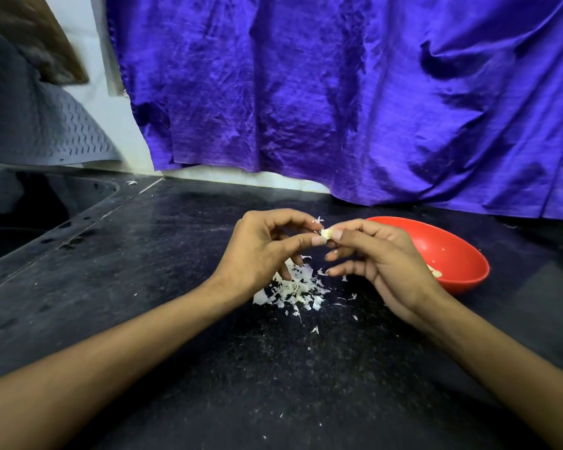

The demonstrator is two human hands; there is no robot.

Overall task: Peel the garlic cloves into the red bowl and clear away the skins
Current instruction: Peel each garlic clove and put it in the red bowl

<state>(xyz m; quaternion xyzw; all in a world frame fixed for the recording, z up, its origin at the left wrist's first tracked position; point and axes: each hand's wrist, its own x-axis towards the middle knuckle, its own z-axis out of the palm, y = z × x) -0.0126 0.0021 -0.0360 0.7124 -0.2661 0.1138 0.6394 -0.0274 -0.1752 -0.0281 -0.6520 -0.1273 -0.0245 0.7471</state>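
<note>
Dark tabletop (176, 319), purple cloth (338, 92) hanging at the far side, sink (30, 216) far left. Red bowl (449, 254) sits right of centre, just beside the right wrist, with a few peeled pieces inside. Skin pile (293, 290) lies under the hands, with flakes scattered nearer and to the right.

Left hand (260, 251) and right hand (381, 264) both pinch one garlic clove (326, 234) at the fingertips, held above the pile; narrow grip on each side.

Risks:
- Clove is small with little purchase; a slip drops it into the skins, not the bowl.
- Loose flake near the clove could ride along into the bowl.
- Skins are light; a fast sweep sends them toward the sink or off the near edge.
</note>
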